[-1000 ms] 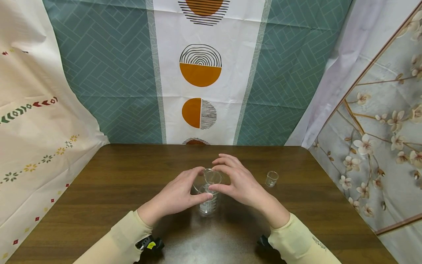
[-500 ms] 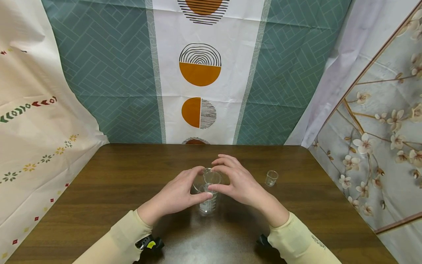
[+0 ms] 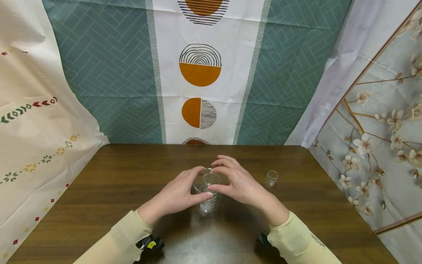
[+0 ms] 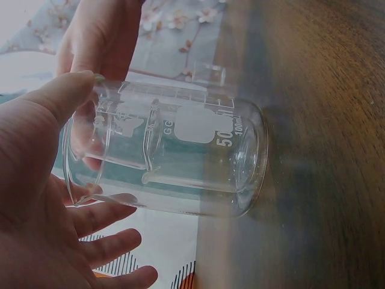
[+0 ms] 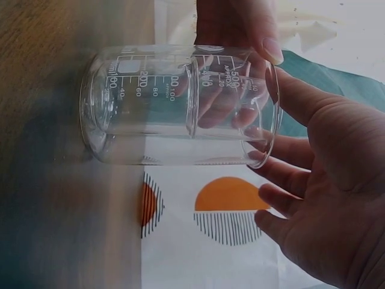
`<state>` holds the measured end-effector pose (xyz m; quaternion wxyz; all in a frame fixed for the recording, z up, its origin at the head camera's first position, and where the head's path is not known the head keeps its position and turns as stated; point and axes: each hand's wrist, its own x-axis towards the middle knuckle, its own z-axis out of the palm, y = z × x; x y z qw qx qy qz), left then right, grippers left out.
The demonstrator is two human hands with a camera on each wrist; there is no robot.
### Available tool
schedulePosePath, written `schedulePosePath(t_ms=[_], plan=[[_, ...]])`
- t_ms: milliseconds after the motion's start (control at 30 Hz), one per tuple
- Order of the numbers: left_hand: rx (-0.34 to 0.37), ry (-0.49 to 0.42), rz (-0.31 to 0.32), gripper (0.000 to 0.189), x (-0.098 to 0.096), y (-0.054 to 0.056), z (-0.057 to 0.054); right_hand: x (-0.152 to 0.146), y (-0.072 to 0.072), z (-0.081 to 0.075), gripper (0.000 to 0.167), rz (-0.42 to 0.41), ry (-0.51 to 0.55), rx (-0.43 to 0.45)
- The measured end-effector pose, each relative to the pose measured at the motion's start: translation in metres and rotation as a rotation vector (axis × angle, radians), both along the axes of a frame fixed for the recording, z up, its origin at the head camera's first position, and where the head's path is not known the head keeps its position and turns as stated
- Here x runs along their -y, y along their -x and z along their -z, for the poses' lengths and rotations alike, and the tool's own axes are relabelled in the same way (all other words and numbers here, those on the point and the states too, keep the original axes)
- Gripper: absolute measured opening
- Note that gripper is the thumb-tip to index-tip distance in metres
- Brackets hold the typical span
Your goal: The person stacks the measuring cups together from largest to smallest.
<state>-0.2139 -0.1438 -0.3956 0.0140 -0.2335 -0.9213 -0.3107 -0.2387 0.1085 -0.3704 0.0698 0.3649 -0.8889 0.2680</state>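
Note:
A large clear glass beaker [image 3: 207, 207] with white markings stands on the table between my hands. Smaller beakers are nested inside it; clear glass and overlapping print make their number hard to tell. In the head view one small spouted rim [image 3: 216, 183] shows near the large rim. My left hand [image 3: 173, 196] holds the beaker's rim between thumb and index finger, its other fingers spread in the left wrist view. My right hand [image 3: 242, 183] pinches at the top from the opposite side. Whether it grips the outer rim or the small beaker within is hard to make out.
A tiny glass beaker [image 3: 271, 179] stands alone on the brown wooden table [image 3: 132, 165], right of the hands. Patterned cloths hang behind the table and at both sides.

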Motion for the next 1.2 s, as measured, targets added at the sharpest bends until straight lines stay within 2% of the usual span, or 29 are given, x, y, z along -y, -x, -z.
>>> schedulePosePath(t_ms=[200, 633, 1200], plan=[[0.000, -0.004, 0.006, 0.093, 0.000, 0.000, 0.000, 0.000, 0.001, -0.002, 0.046, -0.006, -0.026, 0.024], [-0.007, -0.001, 0.008, 0.092, 0.001, -0.001, 0.000, 0.001, 0.006, -0.010, 0.044, -0.052, -0.119, 0.018], [-0.015, -0.001, 0.014, 0.088, 0.001, -0.001, 0.000, 0.005, 0.013, -0.026, 0.039, -0.074, -0.236, 0.085]])
